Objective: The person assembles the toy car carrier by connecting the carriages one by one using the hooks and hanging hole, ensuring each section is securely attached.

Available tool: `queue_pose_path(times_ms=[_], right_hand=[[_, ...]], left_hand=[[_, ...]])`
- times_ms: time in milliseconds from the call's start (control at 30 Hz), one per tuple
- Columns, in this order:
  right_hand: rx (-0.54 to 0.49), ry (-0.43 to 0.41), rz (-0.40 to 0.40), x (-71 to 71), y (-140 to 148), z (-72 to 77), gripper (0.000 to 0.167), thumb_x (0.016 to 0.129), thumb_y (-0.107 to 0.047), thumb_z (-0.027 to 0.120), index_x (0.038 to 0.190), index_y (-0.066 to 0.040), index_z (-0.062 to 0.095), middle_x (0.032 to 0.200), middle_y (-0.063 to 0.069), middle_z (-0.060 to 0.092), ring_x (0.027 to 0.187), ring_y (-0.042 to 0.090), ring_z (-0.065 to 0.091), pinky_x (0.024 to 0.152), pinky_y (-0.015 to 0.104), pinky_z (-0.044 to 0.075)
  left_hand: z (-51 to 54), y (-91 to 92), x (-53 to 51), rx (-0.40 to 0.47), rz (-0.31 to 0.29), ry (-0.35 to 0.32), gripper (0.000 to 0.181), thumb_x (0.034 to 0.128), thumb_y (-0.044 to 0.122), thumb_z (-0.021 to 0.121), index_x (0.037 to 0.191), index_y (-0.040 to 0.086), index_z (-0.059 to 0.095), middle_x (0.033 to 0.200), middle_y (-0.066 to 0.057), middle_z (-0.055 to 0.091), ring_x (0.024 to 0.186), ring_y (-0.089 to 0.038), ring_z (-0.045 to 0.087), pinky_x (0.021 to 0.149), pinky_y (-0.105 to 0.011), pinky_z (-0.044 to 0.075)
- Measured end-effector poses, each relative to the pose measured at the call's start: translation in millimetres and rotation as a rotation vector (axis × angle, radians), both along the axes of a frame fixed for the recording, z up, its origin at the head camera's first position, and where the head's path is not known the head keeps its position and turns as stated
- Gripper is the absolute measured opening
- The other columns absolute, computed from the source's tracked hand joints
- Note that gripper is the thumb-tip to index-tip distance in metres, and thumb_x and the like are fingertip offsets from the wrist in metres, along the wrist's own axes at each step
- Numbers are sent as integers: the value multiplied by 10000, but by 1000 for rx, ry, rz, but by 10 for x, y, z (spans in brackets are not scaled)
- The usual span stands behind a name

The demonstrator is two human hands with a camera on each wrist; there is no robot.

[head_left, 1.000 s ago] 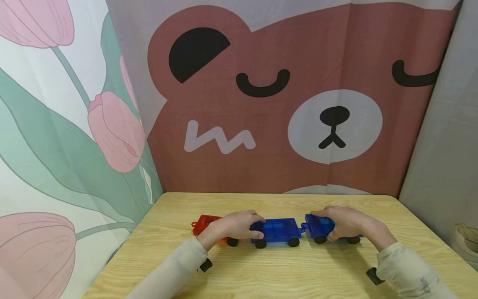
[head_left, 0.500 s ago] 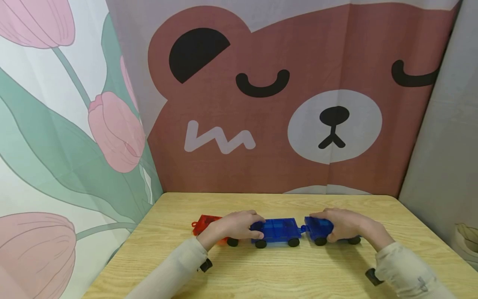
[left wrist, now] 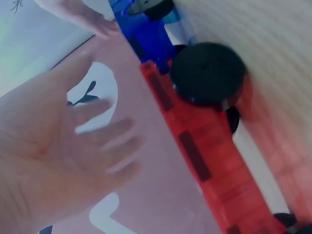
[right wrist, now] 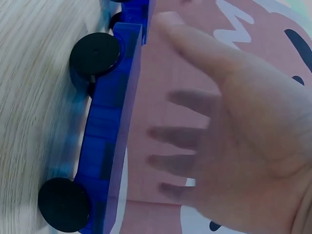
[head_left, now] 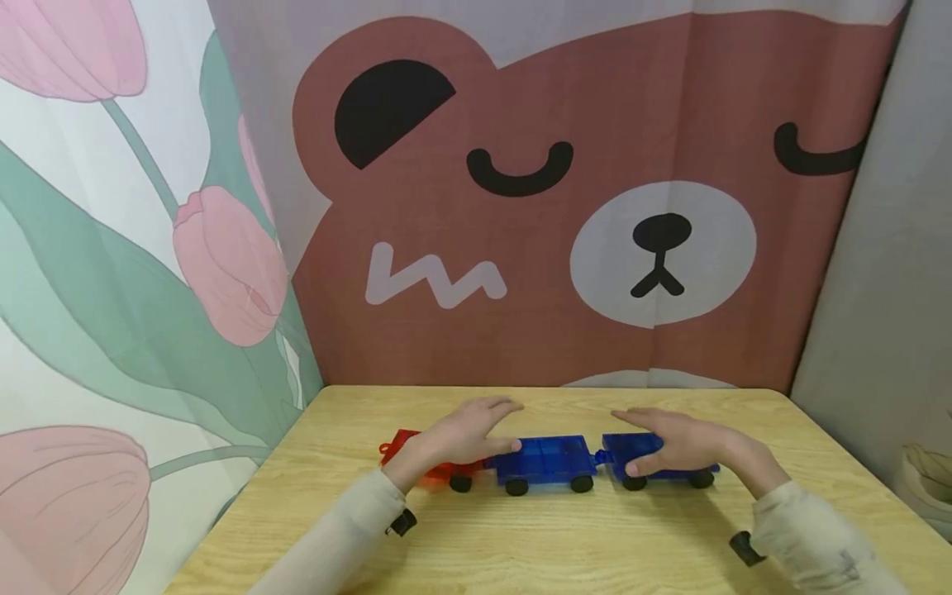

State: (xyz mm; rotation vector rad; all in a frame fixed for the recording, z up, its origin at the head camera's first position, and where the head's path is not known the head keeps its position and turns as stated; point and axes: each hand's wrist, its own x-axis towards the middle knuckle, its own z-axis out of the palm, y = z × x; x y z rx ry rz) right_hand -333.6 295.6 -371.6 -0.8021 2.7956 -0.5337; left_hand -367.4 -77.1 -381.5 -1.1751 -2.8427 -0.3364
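A row of translucent toy train cars with black wheels stands on the wooden table: a red car (head_left: 449, 473) at the left, a blue car (head_left: 546, 459) in the middle and another blue car (head_left: 630, 447) at the right. Couplings join them. My left hand (head_left: 463, 435) hovers over the joint between red and middle cars, fingers spread and holding nothing. In the left wrist view its palm and fingers are apart from the red car (left wrist: 209, 165). Above the right blue car (right wrist: 105, 126) my right hand (head_left: 680, 442) is raised, fingers extended, with nothing in it.
The table (head_left: 565, 549) extends in front of the cars. Behind it hangs a cloth with a bear print (head_left: 521, 330); a tulip-print cloth (head_left: 134, 330) is at the left. A pale bag-like thing (head_left: 925, 479) sits beyond the right edge.
Both hands have let go of the blue cars and lifted, their fingers spreading. The row of cars stays about where it was, still linked.
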Motion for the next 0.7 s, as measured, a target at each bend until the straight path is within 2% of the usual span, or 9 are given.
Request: queue_pose_path(times_ms=[67,133,200,267,333,467,567,700], right_hand=[[-39,128,-21,-8,-12,3,943,900,-589,702,1599,-81,323,1592,273,281,1431,537,235,1062,755,173],[-53,250,-63,-24,-26,-4,936,917,-635,646,1609,-101,310,1611,254,254,1453,526,185,1073,758,101],[-66,328,-111,-37,-35,-21,894,953,-627,599,1612,-102,300,1626,255,211,1464,529,131,1075,758,47],[-49,359,-164,-45,-36,-53,855,991,-621,535,1621,-107,272,1640,255,157,1474,531,75,1077,758,6],[-26,357,-202,-47,-37,-96,835,1014,-615,489,1620,-86,265,1639,280,127,1461,562,53,1064,766,-31],[9,276,-245,-23,-34,-223,850,1013,-636,459,1613,-63,272,1634,307,97,1442,600,28,1052,764,-82],[25,219,-255,-9,-32,-298,861,1007,-657,445,1607,-60,288,1631,311,100,1437,606,21,1042,771,-93],[33,185,-256,-5,-52,-313,858,1005,-665,438,1602,-62,306,1627,314,114,1434,610,14,1036,774,-102]], left_hand=[[32,-16,-29,75,27,81,683,1031,552,512,1598,205,351,1630,-56,299,1500,-300,221,1190,-539,170],[49,-21,-50,141,71,133,694,1039,573,470,1615,223,306,1666,-64,204,1529,-324,83,1188,-587,68],[38,-16,-62,176,120,150,710,1042,604,421,1632,246,258,1688,-76,109,1533,-344,-14,1176,-615,7],[-8,-14,-71,170,170,138,743,1034,650,365,1646,264,198,1695,-86,40,1529,-357,-62,1165,-632,-21],[-81,-22,-82,130,217,108,787,1014,702,315,1653,272,152,1695,-107,12,1524,-380,-76,1156,-646,-38],[-255,-60,-90,0,274,28,887,956,794,258,1656,264,132,1692,-134,41,1523,-404,-42,1151,-658,-37],[-354,-86,-88,-98,287,-49,939,918,840,236,1655,265,140,1693,-116,59,1526,-393,-24,1155,-652,-33],[-403,-100,-85,-165,294,-112,960,891,871,203,1654,292,134,1695,-83,67,1530,-369,-20,1158,-649,-22]])
